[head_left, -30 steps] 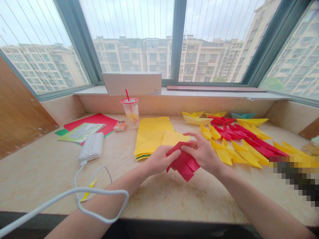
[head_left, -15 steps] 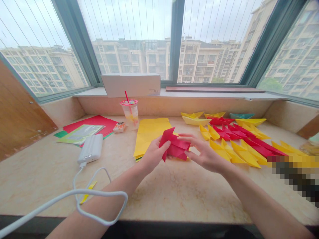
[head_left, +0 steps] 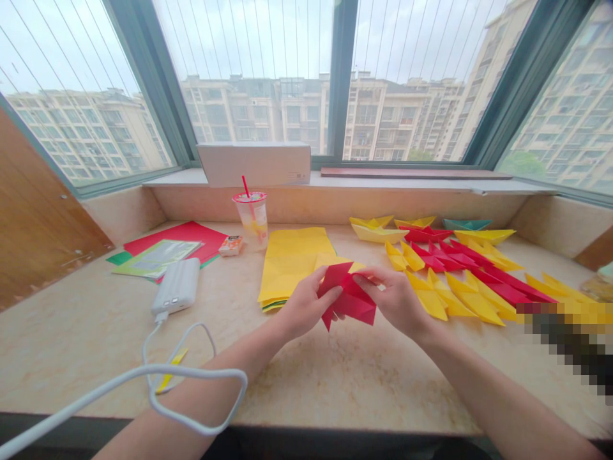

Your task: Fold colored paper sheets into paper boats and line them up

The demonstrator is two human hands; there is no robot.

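Observation:
A partly folded red paper (head_left: 354, 303) is held above the counter between both hands. My left hand (head_left: 309, 300) is closed on its left side, thumb on top and fingers behind. My right hand (head_left: 395, 297) pinches its upper right part between thumb and fingers. Just behind lies a stack of yellow paper (head_left: 294, 255), with some green showing at its lower edge. To the right stand folded paper boats and other folded pieces, among them a yellow boat (head_left: 378, 231), a red boat (head_left: 424, 233), a teal boat (head_left: 467, 224) and a yellow folded piece (head_left: 479, 297).
At left are a white power bank (head_left: 176, 286) with a looping white cable (head_left: 201, 368) that crosses my left forearm, red paper sheets (head_left: 191, 233) and a yellow paper strip (head_left: 172, 370). A plastic cup with a straw (head_left: 253, 220) and a small box (head_left: 231, 245) stand behind.
The red paper has come slightly nearer and to the right. My right hand's fingers, spread along its right edge before, now pinch its upper right part.

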